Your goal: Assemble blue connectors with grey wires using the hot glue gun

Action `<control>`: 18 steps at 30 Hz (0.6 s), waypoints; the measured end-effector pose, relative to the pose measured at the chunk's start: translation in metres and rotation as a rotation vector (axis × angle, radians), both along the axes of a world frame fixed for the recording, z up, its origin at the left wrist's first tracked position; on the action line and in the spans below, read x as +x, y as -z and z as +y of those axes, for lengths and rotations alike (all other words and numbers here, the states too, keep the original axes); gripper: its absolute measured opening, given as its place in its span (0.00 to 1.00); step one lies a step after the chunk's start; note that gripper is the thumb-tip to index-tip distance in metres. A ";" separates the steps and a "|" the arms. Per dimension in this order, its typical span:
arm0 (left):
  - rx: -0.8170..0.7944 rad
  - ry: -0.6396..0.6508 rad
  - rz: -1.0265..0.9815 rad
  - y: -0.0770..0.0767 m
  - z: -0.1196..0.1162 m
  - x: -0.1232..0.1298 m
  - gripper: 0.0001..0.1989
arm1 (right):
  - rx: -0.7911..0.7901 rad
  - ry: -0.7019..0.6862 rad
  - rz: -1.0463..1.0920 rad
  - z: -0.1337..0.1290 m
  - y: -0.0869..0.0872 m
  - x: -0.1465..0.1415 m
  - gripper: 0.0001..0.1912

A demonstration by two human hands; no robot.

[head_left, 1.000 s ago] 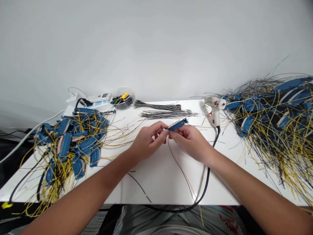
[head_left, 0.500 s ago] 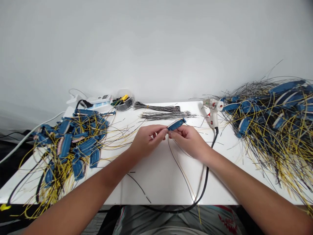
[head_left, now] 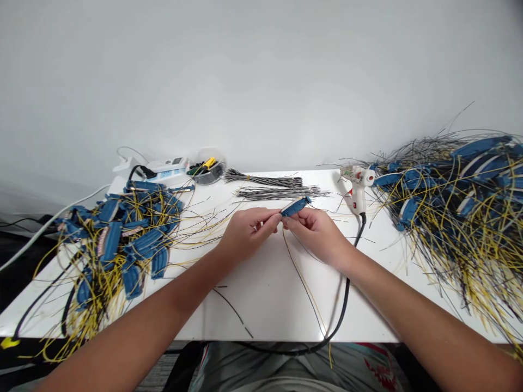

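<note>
A small curved blue plastic piece (head_left: 295, 206) is pinched between both my hands above the middle of the table. My left hand (head_left: 250, 228) grips its left end with thumb and fingertips. From below and the right, my right hand (head_left: 312, 231) holds it, fingers curled. Thin yellow and black wires (head_left: 302, 279) hang from the piece toward the table's front edge. My fingers hide part of its underside. Just beyond lie two bundles of black wires (head_left: 281, 193). To the right of my right hand rests a white glue gun (head_left: 358, 190).
At left is a heap of blue pieces with yellow and black wires (head_left: 141, 239); a larger wired heap (head_left: 469, 218) covers the right side. A power strip (head_left: 167, 170) and a clear tub of tools (head_left: 208, 167) stand at the back. The glue gun's black cord (head_left: 343, 310) loops in front.
Both hands stay nearly in place on the blue piece. The hanging wires have shifted slightly, and the view has moved a little.
</note>
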State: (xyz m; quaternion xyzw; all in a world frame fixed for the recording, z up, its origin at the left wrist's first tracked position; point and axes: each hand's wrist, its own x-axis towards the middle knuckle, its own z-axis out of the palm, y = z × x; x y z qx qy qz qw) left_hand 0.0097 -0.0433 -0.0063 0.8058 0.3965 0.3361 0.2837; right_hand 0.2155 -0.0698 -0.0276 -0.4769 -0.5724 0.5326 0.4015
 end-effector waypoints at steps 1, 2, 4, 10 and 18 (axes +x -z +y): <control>0.013 0.001 0.006 0.001 0.001 0.000 0.15 | 0.002 -0.004 -0.001 0.000 0.000 0.000 0.19; 0.024 0.000 0.010 0.001 0.001 -0.001 0.16 | 0.005 -0.006 -0.005 0.000 -0.001 0.000 0.19; 0.039 -0.003 0.012 0.002 0.002 -0.001 0.17 | 0.008 -0.005 -0.013 0.000 -0.001 0.000 0.19; -0.011 0.004 -0.040 0.004 0.003 -0.001 0.14 | -0.038 -0.009 0.002 0.000 0.000 0.000 0.21; -0.049 -0.014 -0.008 0.004 0.002 0.000 0.14 | -0.035 0.003 -0.043 0.000 0.001 0.001 0.19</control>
